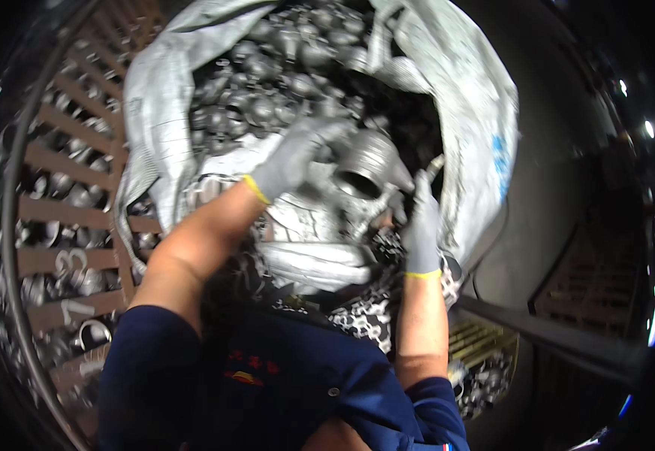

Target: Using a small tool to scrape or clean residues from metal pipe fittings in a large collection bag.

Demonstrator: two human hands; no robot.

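In a grey glove with a yellow cuff, my left hand (297, 154) has its fingers closed on the upper left side of a large grey metal pipe fitting (363, 159). The fitting is ribbed like a thread, and its round open end faces down toward me. My right hand (421, 229), gloved the same way, is just right of the fitting with its fingers apart, close to the inner edge of a big white woven bag (476, 143). Many smaller dark grey metal fittings (264, 105) lie heaped in the bag. Motion blurs parts of both hands.
A brown slatted metal crate (64, 210) full of metal fittings stands at the left. Crumpled white sheeting (316, 263) lies at the bag's near side. A yellowish slatted bin (485, 342) with more small parts is at the lower right, beside a dark bar (553, 334).
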